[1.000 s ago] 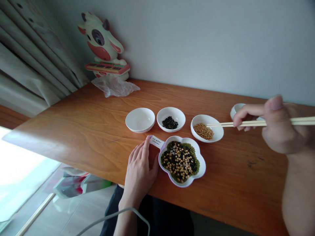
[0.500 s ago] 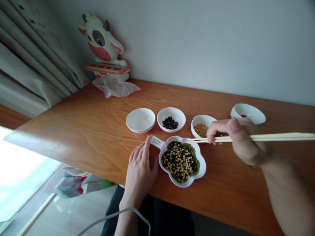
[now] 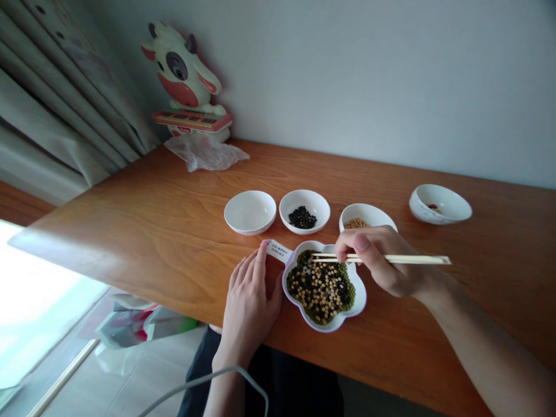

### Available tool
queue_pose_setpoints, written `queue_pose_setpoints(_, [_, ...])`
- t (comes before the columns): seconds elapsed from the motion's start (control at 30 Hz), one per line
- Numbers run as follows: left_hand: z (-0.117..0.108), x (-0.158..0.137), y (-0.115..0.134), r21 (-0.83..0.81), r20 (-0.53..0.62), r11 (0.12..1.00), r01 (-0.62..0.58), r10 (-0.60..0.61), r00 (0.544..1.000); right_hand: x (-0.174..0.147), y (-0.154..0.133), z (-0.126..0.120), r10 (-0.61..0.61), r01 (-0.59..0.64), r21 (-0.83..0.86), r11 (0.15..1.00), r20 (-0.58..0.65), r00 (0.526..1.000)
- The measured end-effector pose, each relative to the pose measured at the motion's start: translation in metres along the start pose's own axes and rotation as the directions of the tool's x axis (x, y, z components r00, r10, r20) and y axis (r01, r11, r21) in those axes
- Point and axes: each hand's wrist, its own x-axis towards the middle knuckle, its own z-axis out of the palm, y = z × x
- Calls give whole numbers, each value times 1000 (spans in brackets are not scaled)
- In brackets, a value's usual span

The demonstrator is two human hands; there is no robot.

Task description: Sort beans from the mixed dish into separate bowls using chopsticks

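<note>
A white, flower-shaped bowl (image 3: 359, 301) with a short labelled handle (image 3: 279, 251) stands near the table's front edge. Mixed beans (image 3: 319, 286), green, black and tan, cover its bottom. My left hand (image 3: 249, 289) lies on the table with fingers stretched out; its index fingertip touches the handle's end, and the thumb is beside the bowl wall. In my right hand (image 3: 382, 258) is a pair of pale chopsticks (image 3: 417, 260), gripped between thumb and fingers. Their tips reach in among the beans near the far rim, slightly apart; whether a bean is between them I cannot tell.
Behind the bowl stand a bare white bowl (image 3: 250, 212), one with black beans (image 3: 303, 217), and one with tan beans (image 3: 355, 223), partly behind my right hand. Another bowl (image 3: 441, 204) holds something brown. A cow toy keyboard (image 3: 191, 87) and plastic bag (image 3: 206, 153) are at the back left.
My right hand has moved left with the chopsticks, taking their tips from the bowl's far rim in over the beans. My left hand stays in place.
</note>
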Motion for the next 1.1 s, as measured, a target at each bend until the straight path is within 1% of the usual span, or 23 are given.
queue_pose_setpoints(0.43, [0,0,0,1,8,1000,3,-3,1000,0,1,3,17,-17,20,1000,-26,1000])
queue_pose_setpoints(0.8, [1,0,-1,0,-5,1000,-10,10,1000,1,5,3,-19,19,26,999,-17,1000])
queue_pose_setpoints(1.1, [0,0,0,-6,0,1000,-2,2,1000,1,5,5,7,-7,15,1000,-18,1000])
